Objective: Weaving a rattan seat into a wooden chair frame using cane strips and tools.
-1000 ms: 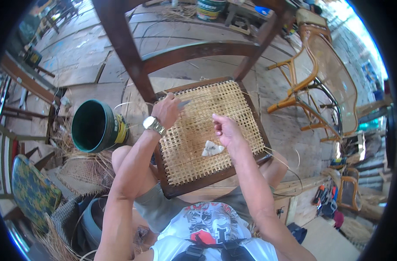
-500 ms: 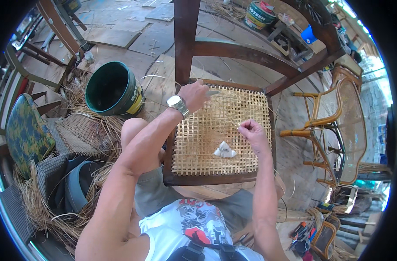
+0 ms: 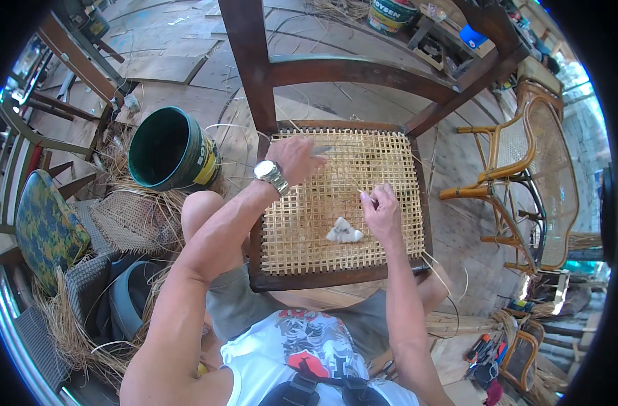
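Observation:
A wooden chair frame (image 3: 336, 277) with a half-open woven cane seat (image 3: 302, 237) stands in front of my knees. Over the seat's far left part is my left hand (image 3: 297, 161), closed round a small grey blade (image 3: 320, 150) whose tip points right; its handle is hidden in the palm. My right hand (image 3: 383, 213) hovers at the right of the seat, thumb and finger pinching a thin cane strand (image 3: 360, 192) that runs toward the left hand. On the weave near me lies a crumpled white three-cornered scrap (image 3: 344, 231), perhaps cloth.
A dark green bucket (image 3: 161, 152) stands left of the chair. Piles of cane strips (image 3: 65, 325) and a camouflage-patterned cushion (image 3: 48, 220) lie farther left. At the right is a rattan chair (image 3: 525, 176). The dark chair back (image 3: 363, 74) rises beyond the seat.
My left hand has come down and slightly left with the blade. My right hand has shifted a little left, still pinching the strand. The whole view has shifted slightly.

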The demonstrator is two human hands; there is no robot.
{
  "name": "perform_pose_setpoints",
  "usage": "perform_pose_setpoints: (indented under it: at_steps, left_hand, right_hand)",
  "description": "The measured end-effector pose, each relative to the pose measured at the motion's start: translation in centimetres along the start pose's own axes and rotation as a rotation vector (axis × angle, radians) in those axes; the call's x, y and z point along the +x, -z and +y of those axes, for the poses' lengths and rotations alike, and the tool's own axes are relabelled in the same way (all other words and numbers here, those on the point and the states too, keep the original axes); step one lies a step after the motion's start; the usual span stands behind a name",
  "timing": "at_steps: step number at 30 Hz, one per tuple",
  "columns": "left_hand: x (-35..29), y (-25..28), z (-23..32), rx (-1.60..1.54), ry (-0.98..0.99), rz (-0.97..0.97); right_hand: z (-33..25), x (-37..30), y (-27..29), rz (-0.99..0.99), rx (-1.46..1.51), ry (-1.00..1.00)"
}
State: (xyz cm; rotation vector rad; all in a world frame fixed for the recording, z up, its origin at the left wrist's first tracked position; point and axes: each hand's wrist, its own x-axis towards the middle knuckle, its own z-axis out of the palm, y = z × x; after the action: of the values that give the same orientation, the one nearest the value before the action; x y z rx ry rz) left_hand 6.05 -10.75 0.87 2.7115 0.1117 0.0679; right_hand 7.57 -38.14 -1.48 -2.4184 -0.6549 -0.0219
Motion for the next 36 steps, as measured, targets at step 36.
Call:
perform_pose_setpoints:
  at_steps: [36]
  left_hand:
    - [-1.0,4.4,0.6,-0.06,-0.225,0.4]
  right_hand:
    - [-3.7,11.8,-2.2,-0.489,0.132,0.442]
